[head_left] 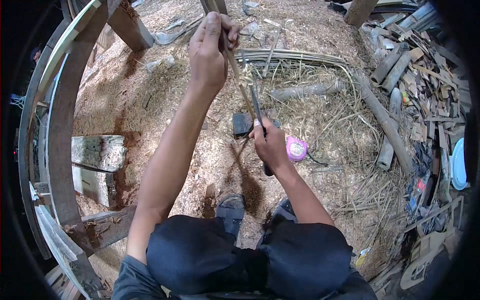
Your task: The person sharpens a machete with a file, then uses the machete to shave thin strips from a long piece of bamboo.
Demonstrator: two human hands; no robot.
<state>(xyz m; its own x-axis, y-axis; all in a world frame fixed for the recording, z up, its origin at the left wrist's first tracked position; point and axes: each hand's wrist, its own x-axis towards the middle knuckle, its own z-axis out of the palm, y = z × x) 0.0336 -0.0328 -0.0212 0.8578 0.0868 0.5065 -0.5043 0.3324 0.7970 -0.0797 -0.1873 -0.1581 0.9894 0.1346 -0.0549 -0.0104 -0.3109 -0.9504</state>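
Note:
My left hand, raised at the top middle of the view, is closed around the upper part of a thin bamboo strip. The strip slants down toward my right hand, whose fingers are wrapped around the handle of a knife. Its dark, narrow blade points away from me and lies along the strip. Pale curled shavings bunch up beside the blade. A dark block lies on the ground just left of my right hand, and a pink tape measure is close by on the right.
Wood shavings cover the ground. Long bamboo strips and a round pole lie ahead. Another pole slants along the right, before a heap of wood scraps. Curved timbers and a cut block stand left.

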